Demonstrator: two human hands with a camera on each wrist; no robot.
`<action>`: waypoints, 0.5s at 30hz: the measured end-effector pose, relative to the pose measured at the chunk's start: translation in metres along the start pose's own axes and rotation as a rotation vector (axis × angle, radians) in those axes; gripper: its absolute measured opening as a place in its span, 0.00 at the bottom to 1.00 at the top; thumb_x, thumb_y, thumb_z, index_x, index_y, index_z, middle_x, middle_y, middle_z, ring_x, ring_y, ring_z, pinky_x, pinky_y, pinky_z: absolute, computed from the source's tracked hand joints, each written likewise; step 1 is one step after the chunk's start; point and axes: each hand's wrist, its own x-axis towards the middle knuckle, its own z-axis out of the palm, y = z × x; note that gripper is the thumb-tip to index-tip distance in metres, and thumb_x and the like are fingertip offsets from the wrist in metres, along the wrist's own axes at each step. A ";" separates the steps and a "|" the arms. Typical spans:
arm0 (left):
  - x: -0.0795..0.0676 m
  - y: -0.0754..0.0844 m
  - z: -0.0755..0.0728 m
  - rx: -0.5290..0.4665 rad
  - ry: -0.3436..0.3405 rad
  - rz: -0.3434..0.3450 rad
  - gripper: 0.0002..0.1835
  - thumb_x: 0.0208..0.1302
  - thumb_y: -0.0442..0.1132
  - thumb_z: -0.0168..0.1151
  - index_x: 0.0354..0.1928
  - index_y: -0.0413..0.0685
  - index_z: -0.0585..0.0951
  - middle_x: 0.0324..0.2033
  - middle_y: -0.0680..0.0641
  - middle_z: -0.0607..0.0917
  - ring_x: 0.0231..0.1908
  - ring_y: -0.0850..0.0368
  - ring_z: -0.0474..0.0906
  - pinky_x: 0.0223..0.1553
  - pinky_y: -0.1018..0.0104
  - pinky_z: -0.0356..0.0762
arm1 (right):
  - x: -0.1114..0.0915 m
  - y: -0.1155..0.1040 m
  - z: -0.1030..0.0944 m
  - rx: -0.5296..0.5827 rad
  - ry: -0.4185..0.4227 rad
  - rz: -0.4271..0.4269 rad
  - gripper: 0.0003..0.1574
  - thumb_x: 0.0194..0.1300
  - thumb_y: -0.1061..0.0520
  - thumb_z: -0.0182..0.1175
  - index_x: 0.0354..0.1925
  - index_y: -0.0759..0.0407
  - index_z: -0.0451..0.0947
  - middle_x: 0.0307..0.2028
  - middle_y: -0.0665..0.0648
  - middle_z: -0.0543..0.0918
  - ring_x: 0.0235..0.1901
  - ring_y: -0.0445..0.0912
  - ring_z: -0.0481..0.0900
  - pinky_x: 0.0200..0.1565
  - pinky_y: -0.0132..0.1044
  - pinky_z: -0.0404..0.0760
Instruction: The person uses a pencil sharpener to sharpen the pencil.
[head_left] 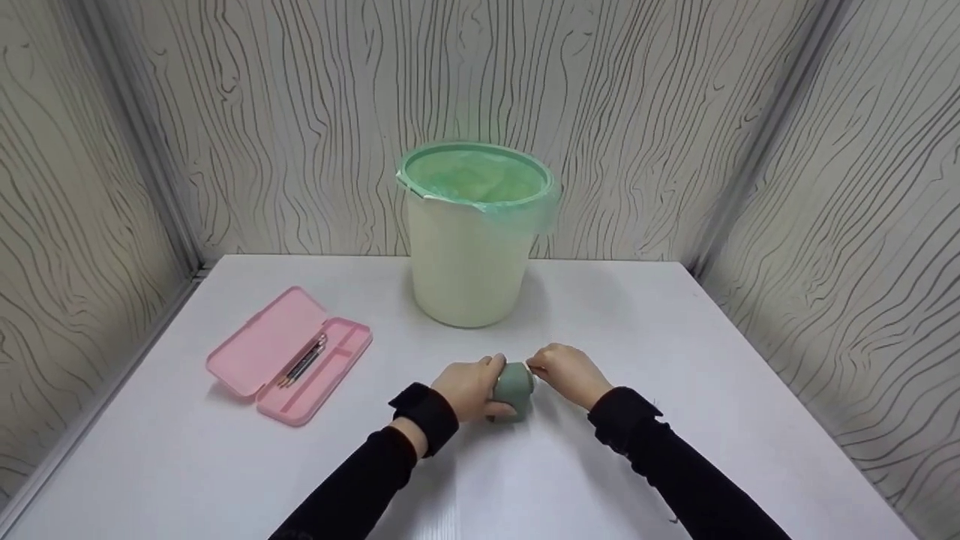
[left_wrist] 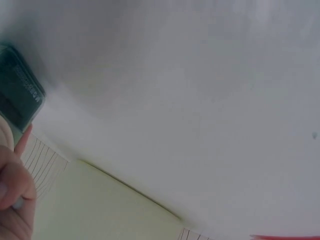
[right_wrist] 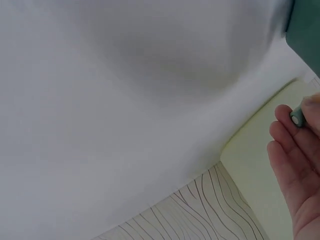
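A small green crank pencil sharpener (head_left: pixel 513 386) is held low over the white table, near the middle in the head view. My left hand (head_left: pixel 466 390) grips it from the left, thumb and fingers around its body. On its right side, my right hand (head_left: pixel 568 373) pinches the crank. In the right wrist view the thumb and index finger hold a small green knob (right_wrist: pixel 297 117), while the other fingers extend loosely. The left wrist view catches the dark, see-through part of the sharpener (left_wrist: pixel 19 90) with pale lettering. Whether a pencil sits inside is hidden.
A pale green bucket (head_left: pixel 469 262) with a green rim and a bag liner stands behind the hands. To the left lies an opened pink pencil case (head_left: pixel 330 382) holding a few pencils (head_left: pixel 304 361). Wood-patterned panels (head_left: pixel 300 112) enclose the white table (head_left: pixel 637 315).
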 end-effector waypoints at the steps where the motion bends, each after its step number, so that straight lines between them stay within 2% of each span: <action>1: 0.000 0.000 0.000 -0.002 -0.001 -0.001 0.38 0.62 0.64 0.68 0.61 0.46 0.70 0.43 0.46 0.86 0.35 0.55 0.84 0.36 0.65 0.82 | -0.001 -0.001 0.002 -0.001 -0.005 0.009 0.03 0.63 0.64 0.68 0.33 0.59 0.88 0.30 0.54 0.90 0.33 0.48 0.87 0.38 0.40 0.84; 9: -0.003 0.001 0.002 -0.025 0.008 -0.029 0.37 0.61 0.64 0.69 0.60 0.47 0.70 0.43 0.46 0.86 0.35 0.55 0.85 0.36 0.65 0.82 | -0.010 -0.005 0.016 -0.027 -0.021 0.014 0.07 0.60 0.68 0.69 0.27 0.59 0.85 0.27 0.54 0.89 0.30 0.48 0.86 0.34 0.38 0.82; 15: -0.003 0.003 0.001 -0.025 0.040 -0.031 0.36 0.60 0.64 0.70 0.57 0.46 0.71 0.42 0.46 0.86 0.34 0.55 0.84 0.33 0.64 0.81 | -0.020 -0.008 0.019 -0.026 -0.006 0.021 0.05 0.59 0.66 0.71 0.27 0.60 0.86 0.27 0.55 0.89 0.30 0.48 0.86 0.35 0.38 0.83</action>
